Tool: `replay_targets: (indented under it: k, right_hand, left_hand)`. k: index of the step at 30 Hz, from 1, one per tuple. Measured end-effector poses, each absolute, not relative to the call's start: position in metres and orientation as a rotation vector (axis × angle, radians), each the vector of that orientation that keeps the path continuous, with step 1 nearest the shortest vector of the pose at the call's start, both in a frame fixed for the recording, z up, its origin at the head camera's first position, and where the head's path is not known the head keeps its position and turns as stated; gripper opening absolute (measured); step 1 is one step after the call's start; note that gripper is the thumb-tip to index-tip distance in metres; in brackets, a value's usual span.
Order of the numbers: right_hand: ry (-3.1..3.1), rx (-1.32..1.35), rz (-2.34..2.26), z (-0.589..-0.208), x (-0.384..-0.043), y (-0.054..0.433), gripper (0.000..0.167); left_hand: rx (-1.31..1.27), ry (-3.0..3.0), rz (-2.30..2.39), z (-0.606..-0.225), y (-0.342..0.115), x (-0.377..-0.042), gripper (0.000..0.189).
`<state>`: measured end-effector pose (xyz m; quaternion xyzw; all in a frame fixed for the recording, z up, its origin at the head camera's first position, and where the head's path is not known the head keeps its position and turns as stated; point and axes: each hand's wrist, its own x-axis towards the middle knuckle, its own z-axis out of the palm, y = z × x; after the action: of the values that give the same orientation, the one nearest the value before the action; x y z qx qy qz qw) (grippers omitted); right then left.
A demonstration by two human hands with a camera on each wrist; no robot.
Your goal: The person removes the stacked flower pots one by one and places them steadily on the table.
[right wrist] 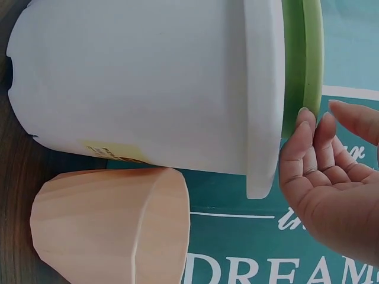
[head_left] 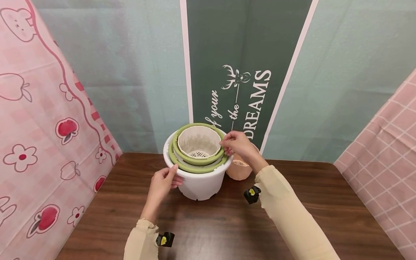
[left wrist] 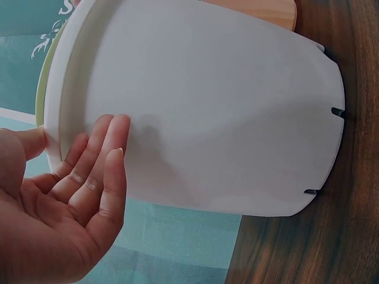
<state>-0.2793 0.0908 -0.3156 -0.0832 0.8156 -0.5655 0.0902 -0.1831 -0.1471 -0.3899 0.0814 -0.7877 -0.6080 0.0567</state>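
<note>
- Nearest the camera, cream sleeves [head_left: 294, 213] on both forearms, with small black wrist pieces [head_left: 166, 239] bearing yellow patches, well back from the fingers.
- Left hand [head_left: 164, 179] at the near-left edge of the white pot [head_left: 199, 187]: thumb over the rim, other fingers below it along the outer wall, holding the rim between; outer fingers loosely spread.
- Right hand [head_left: 239, 143] across the opening from the left fingers, bent fingertips pinching at the edge of the green-rimmed pots [head_left: 196, 168]; cannot tell which of the two rims.
- White pot upright between both hands, base on the wooden tabletop [head_left: 211, 231] below the fingers; yellow label [right wrist: 127, 149] on the wall, lower than the right fingers.
- Green-rimmed pots nested inside it, one within the other, between the right fingertips and the left thumb.
- Small white basket [head_left: 199, 139] innermost, wavy-edged, perforated at the bottom, just left of the right fingertips.
- Peach pot [head_left: 238, 174] just beside the white pot, below the right fingers, partly hidden by the right hand.
- Beyond the fingers, dark green wall cloth [head_left: 247, 29] with white lettering and a deer's head [head_left: 242, 77]; well left of the left fingers, pink cloth [head_left: 19, 119] printed with apples and flowers.
</note>
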Motion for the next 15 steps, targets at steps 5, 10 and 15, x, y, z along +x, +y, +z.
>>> replay_targets:
  k: [5, 10, 15]
  right_hand:
    - [2.437, -0.227, -1.661, -0.3134, -0.2793, 0.09, 0.016]
    - [2.443, -0.186, -1.624, -0.3122, -0.2798, 0.0881, 0.019]
    - [2.468, -0.183, -1.603, -0.3136, -0.2816, 0.0877, 0.021]
  left_hand:
    - [0.244, -2.391, -1.841, -0.3887, -0.1468, -0.1825, 0.041]
    - [0.243, -2.388, -1.839, -0.3886, -0.1468, -0.1824, 0.041]
    - [0.235, -2.388, -1.84, -0.3893, -0.1464, -0.1825, 0.042]
